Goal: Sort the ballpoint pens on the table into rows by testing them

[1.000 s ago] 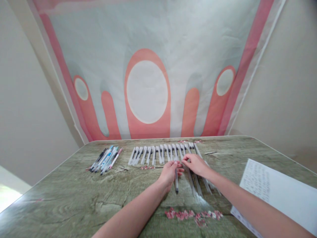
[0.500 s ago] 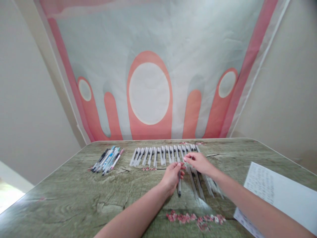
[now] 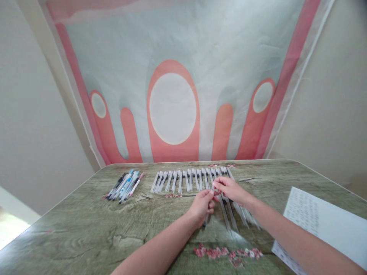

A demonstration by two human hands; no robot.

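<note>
My left hand (image 3: 202,206) is closed round a pen (image 3: 205,220), whose dark end sticks out below the fingers. My right hand (image 3: 229,188) pinches at the pen's upper end, its fingertips close to those of my left hand. Behind both hands, several clear pens with dark parts (image 3: 174,181) lie side by side in a long row. More clear pens (image 3: 229,215) lie fanned out below my right hand and partly under its forearm.
On the left of the wooden-patterned table (image 3: 86,229) lies a pile of coloured and black pens (image 3: 125,186). A white sheet with writing (image 3: 329,225) rests at the right, partly under my right forearm. A printed cloth (image 3: 172,38) hangs behind.
My left hand has turned slightly and moved a little right, closer to my right hand. The pen in it is now more tilted, and less of its lower end shows.
</note>
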